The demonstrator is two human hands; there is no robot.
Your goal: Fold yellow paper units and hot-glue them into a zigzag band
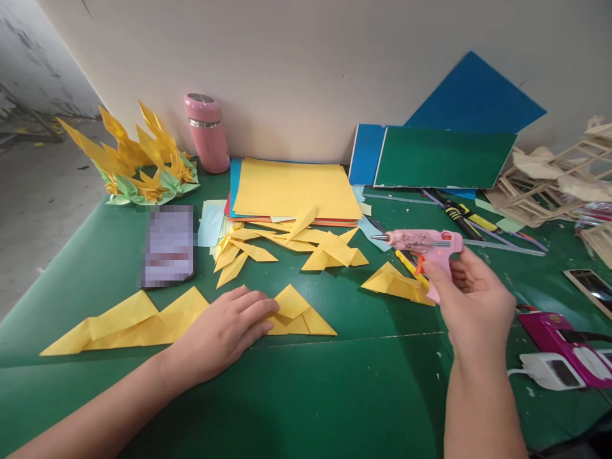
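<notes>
My right hand (471, 299) is closed around the grip of a pink glue gun (421, 242), held above the table with its metal nozzle pointing left. My left hand (224, 328) lies flat with fingers stretched out, pressing on a row of folded yellow paper pieces (296, 312) near the front of the green table (335, 382). A larger folded yellow strip (124, 322) extends left from under that hand. Another folded yellow piece (394, 282) lies just below the glue gun. Several loose folded yellow pieces (287, 245) are scattered in the middle.
A stack of coloured sheets (294, 188), a pink flask (206, 132) and finished yellow-green paper shapes (138, 166) stand at the back. A phone (168, 245) lies left. Blue and green boards (442, 153), tools, wooden frames (549, 182) and a magenta device (564, 341) fill the right.
</notes>
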